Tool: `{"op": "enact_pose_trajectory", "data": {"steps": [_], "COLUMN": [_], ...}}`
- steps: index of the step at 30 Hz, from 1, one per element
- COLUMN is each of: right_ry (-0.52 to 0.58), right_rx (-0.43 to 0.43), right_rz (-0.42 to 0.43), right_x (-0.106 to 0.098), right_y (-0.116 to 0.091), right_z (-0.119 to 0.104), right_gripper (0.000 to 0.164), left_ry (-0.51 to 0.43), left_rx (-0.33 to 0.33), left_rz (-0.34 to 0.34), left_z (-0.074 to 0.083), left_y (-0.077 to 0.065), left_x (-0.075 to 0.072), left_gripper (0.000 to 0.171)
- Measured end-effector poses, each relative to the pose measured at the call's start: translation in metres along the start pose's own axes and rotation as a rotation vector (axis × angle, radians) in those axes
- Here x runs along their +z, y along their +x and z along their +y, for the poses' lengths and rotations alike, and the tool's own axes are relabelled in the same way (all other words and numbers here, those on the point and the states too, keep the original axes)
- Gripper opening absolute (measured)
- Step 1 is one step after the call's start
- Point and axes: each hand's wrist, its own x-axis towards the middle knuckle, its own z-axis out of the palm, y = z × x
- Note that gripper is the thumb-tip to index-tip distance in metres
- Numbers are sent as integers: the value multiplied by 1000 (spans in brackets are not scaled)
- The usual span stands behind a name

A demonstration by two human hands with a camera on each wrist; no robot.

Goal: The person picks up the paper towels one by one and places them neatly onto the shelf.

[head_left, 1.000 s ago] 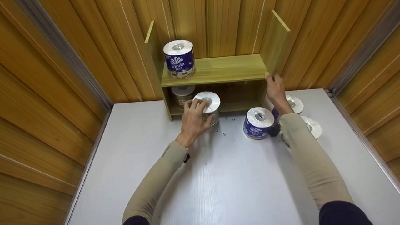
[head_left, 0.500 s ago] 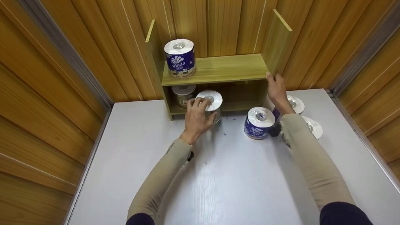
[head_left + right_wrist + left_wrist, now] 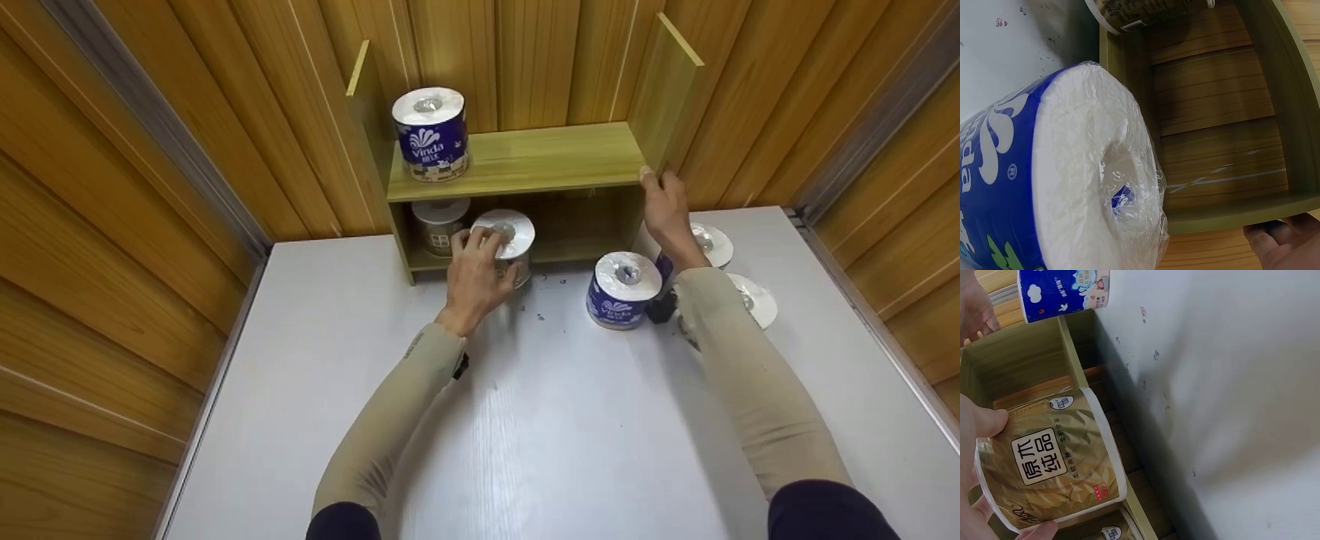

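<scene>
In the head view my left hand (image 3: 474, 281) grips a gold-wrapped toilet paper roll (image 3: 519, 231) from its left side, at the front of the lower compartment of a two-level wooden shelf (image 3: 559, 154). The left wrist view shows this roll (image 3: 1050, 455) at the shelf's bottom board, thumb and fingers around it. Another gold toilet paper roll (image 3: 441, 225) stands inside at the left. My right hand (image 3: 666, 214) holds the shelf's right side panel, thumb at the front edge; its fingers (image 3: 1269, 244) show outside the panel in the right wrist view.
A blue toilet paper roll (image 3: 431, 142) stands on the upper board at the left. Another blue roll (image 3: 619, 300) stands on the white table (image 3: 540, 435) in front of the shelf's right end. Two more rolls, a rear one (image 3: 712, 244) and a nearer one (image 3: 757, 300), are partly behind my right arm.
My left hand and the gold toilet paper roll have shifted slightly to the right and inward toward the shelf. The right hand stays on the side panel. The head view has tilted slightly.
</scene>
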Motion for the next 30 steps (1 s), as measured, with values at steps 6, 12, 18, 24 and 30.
{"op": "enact_pose_trajectory", "data": {"steps": [6, 12, 18, 24, 30], "right_ry": [-1, -10, -19, -29, -53], "right_rx": [-13, -21, -18, -34, -21], "right_rz": [22, 30, 21, 36, 39], "right_x": [0, 0, -1, 0, -1], "right_y": [2, 3, 1, 0, 0], "right_z": [-2, 0, 2, 2, 0], "right_gripper": [61, 61, 62, 61, 63], "left_ry": [3, -24, -40, -32, -26], "left_rx": [-25, -46, -61, -64, -80], "left_rz": [-13, -25, -36, -39, -44], "left_z": [1, 4, 6, 6, 6], "left_y": [6, 8, 10, 13, 18], "left_x": [2, 4, 7, 11, 13], "left_gripper": [43, 44, 44, 41, 39]}}
